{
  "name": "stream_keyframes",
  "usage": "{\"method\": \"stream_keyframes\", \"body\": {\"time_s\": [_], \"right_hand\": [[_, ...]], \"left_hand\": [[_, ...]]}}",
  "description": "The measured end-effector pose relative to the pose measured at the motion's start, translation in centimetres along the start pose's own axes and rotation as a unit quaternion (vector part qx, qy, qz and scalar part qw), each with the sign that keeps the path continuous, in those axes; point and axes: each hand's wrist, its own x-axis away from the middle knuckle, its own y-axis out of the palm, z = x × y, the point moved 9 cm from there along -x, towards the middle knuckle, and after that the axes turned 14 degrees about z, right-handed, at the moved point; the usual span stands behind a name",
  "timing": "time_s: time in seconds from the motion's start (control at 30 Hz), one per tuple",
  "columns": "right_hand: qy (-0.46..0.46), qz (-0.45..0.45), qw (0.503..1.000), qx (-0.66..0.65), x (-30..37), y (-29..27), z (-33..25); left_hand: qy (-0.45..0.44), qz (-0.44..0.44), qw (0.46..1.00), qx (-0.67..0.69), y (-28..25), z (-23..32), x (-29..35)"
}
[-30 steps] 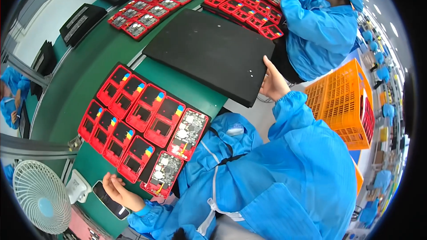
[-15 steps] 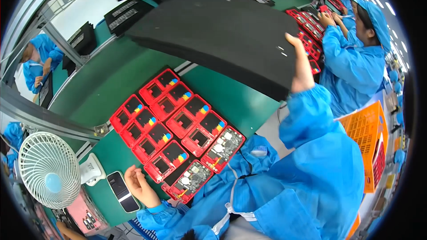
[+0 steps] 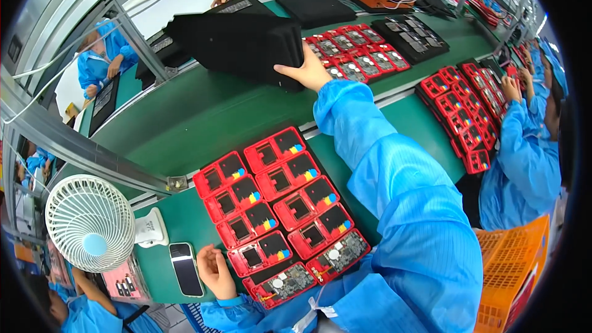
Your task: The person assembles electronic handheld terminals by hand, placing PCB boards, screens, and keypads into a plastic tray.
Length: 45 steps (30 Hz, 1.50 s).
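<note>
My right hand (image 3: 308,71) stretches far forward and grips the near right edge of a stack of black foam trays (image 3: 240,43), thumb in front. The stack is tilted over the far green belt; the fingers behind it are partly hidden. My left hand (image 3: 216,272) hangs empty beside the near left corner of a tray of red device housings, its fingers loosely curled and apart. Several red housings (image 3: 246,225) lie in two columns, with black insides and blue and yellow tabs. The two nearest hold circuit boards (image 3: 340,255).
A smartphone (image 3: 186,269) lies left of my left hand, near a white desk fan (image 3: 89,222). More boards in red housings (image 3: 354,55) stand across the belt. At right are other red housings (image 3: 459,114), a co-worker (image 3: 524,154) and an orange crate (image 3: 512,265).
My right hand has carried the black foam trays forward and left, from above the near table to the far belt. The left hand stays beside the red housings; the view has shifted.
</note>
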Motion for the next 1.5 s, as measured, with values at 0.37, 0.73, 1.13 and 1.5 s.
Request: {"method": "stream_keyframes", "body": {"time_s": [0.37, 0.73, 1.13, 1.5], "right_hand": [[0.019, 0.037, 0.998, 0.053, 0.4, -1.4, -0.6], [0.358, 0.277, 0.856, -0.250, -1.3, -16.1, 4.5], [0.443, 0.281, 0.794, -0.305, -16.7, -16.1, 11.0], [0.260, 0.087, 0.936, -0.221, -1.2, -12.8, 0.0]], "left_hand": [[0.005, 0.008, 0.999, -0.048, 1.0, -0.5, 0.7], [-0.006, 0.031, 0.999, -0.039, 2.2, -1.1, 0.6], [0.001, 0.027, 0.995, -0.094, 3.0, -0.6, 1.0], [-0.170, -0.021, 0.984, 0.053, 1.5, -1.8, -1.1]]}}
